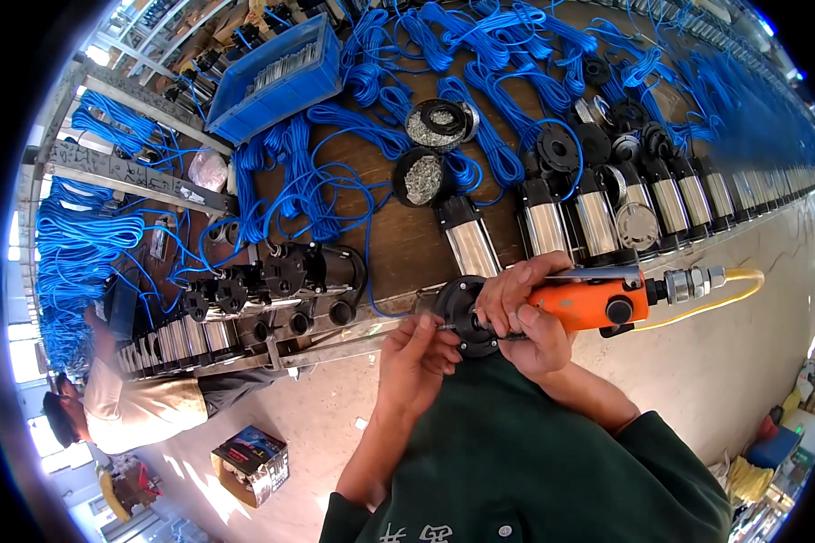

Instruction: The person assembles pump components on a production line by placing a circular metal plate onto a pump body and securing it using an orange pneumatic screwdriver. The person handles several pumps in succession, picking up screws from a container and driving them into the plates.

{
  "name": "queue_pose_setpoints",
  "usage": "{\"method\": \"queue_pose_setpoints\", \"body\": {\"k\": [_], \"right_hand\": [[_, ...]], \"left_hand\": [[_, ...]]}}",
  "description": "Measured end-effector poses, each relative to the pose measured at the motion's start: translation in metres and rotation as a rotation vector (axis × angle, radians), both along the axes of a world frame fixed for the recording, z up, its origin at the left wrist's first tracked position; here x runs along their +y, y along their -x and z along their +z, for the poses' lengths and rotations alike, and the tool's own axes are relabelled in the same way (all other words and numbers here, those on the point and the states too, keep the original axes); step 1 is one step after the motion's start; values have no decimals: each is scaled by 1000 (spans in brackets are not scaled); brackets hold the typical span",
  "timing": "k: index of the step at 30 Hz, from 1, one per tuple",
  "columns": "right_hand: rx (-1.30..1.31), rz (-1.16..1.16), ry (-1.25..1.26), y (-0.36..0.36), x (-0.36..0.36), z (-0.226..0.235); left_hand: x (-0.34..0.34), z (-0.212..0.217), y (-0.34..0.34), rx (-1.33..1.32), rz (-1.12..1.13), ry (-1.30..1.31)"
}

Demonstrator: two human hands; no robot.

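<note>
My right hand (pixel 539 330) is wrapped round an orange air-powered driver (pixel 584 305), its working end pointing left. A yellow hose (pixel 743 274) trails from the driver's metal coupling. In front of my chest, at the bench edge, is a round black pump end (pixel 459 299) with bolts around its rim. Thumb and fingers of my left hand (pixel 417 360) pinch together at its left side; a thin piece seems to show there, too small to name. The driver's tip is hidden behind my right fingers. Just beyond the pump end lies a steel motor cylinder (pixel 474 249) with a black cap.
Steel cylinders (pixel 598 222) line the bench edge to the right. Black pump parts (pixel 285 270) stand to the left. Behind are a bowl of small screws (pixel 423 178), coiled blue cables (pixel 489 145) and a blue crate (pixel 276 81). Another person (pixel 136 412) works at far left; a carton (pixel 252 466) sits on the floor.
</note>
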State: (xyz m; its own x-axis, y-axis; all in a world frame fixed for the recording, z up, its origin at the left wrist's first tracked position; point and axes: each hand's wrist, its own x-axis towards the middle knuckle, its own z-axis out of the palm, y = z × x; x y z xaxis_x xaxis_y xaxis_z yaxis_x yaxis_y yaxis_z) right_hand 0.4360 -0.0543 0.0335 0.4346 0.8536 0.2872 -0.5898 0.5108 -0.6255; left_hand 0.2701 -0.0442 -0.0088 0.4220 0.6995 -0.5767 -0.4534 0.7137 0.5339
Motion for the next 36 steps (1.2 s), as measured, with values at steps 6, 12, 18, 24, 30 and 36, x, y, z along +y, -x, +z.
{"method": "queue_pose_setpoints", "body": {"k": [6,12,18,24,30,36], "right_hand": [[-60,16,-113,0,-3,-10],[-179,40,-32,-6,-6,-21],[-180,40,62,-1,-7,-47],[-233,97,58,4,-5,-47],[-391,76,208,14,0,-38],[-490,78,176,7,1,-35]], "left_hand": [[2,-3,-6,-123,-2,-7],[18,-23,-3,574,-172,-801],[23,-42,3,563,-275,-898],[26,-39,6,165,-76,-221],[16,-69,14,62,288,74],[22,-51,20,35,322,-39]]}}
